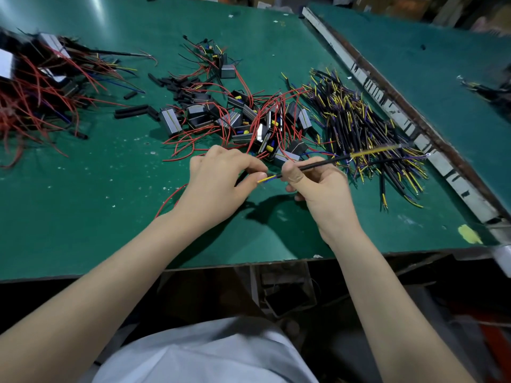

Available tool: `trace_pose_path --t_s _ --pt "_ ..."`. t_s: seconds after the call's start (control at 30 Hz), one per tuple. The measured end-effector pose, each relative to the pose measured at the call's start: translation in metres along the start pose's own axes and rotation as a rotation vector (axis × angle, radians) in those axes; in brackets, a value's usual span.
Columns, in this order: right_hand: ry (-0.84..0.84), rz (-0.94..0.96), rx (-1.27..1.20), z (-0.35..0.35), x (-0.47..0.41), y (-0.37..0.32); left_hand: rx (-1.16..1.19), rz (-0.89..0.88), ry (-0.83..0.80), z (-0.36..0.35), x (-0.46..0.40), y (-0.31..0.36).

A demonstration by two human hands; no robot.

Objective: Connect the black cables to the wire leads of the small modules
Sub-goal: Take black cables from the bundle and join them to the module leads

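My right hand (pixel 318 186) grips a black cable (pixel 320 163) that slants up to the right, with yellow and blue cores showing at both ends. My left hand (pixel 221 181) pinches the cable's near yellow and blue tips (pixel 266 179) between thumb and fingers; a red lead (pixel 168 200) curves out from under that hand, and whatever else it holds is hidden. A heap of small grey-black modules with red leads (pixel 243 120) lies just beyond my hands. A pile of black cables (pixel 359 125) lies to the right.
Black sleeve pieces (pixel 135 109) lie scattered at centre left on the green mat (pixel 83 189). A tangle of red-wired parts (pixel 38 89) fills the far left. A metal rail (pixel 387 106) runs diagonally along the right side. The table's front edge is close to my body.
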State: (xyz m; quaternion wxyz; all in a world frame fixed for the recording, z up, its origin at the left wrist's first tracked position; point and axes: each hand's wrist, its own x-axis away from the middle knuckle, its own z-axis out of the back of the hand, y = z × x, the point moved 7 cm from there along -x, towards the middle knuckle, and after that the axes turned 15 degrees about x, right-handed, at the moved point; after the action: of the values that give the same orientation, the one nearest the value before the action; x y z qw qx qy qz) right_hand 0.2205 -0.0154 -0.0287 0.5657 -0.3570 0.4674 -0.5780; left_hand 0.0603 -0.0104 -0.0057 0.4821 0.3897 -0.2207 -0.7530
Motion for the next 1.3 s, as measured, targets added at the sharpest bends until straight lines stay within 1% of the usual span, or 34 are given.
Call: trace_pose_path --t_s 0.07,0.13,0.17,0.33,0.47,0.63,0.7,0.83,0.93,1.03,1.13,1.23,1.3 --pt "-0.009 -0.011 -0.012 -0.001 0.001 0.002 0.011 0.027 0.091 0.011 0.004 -0.003" --pt "-0.016 -0.012 -0.004 -0.002 0.001 0.002 0.019 0.002 0.191 0.022 0.013 -0.002" --pt "-0.018 -0.005 -0.001 -0.003 0.002 0.001 0.007 -0.023 0.207 0.025 0.017 0.0" --pt "-0.011 0.035 -0.067 -0.005 0.005 -0.006 -0.151 -0.139 0.101 0.018 0.021 0.013" --pt "0.006 0.072 -0.012 -0.003 0.005 -0.008 -0.139 -0.154 0.062 0.013 0.014 0.015" --pt "-0.192 0.283 0.045 -0.017 0.011 -0.021 -0.034 -0.088 0.024 0.008 0.009 0.008" --pt "-0.215 0.331 0.086 -0.02 0.012 -0.024 -0.017 -0.084 0.036 0.009 0.009 0.007" --pt "-0.198 0.304 0.177 -0.021 0.009 -0.021 0.013 -0.099 0.081 0.014 0.008 0.009" --pt "-0.227 0.273 0.265 -0.024 0.006 -0.018 0.009 -0.136 0.103 0.015 0.006 0.015" --pt "-0.238 0.326 0.305 -0.026 0.005 -0.022 -0.012 -0.173 0.139 0.015 0.004 0.02" --pt "-0.22 0.351 0.293 -0.024 0.005 -0.021 -0.012 -0.166 0.161 0.016 0.003 0.02" --pt "-0.234 0.257 0.186 -0.027 0.005 -0.008 0.025 -0.101 0.174 0.018 0.003 0.013" --pt "-0.192 0.248 0.186 -0.025 0.004 -0.007 0.042 -0.05 0.16 0.016 0.002 0.006"
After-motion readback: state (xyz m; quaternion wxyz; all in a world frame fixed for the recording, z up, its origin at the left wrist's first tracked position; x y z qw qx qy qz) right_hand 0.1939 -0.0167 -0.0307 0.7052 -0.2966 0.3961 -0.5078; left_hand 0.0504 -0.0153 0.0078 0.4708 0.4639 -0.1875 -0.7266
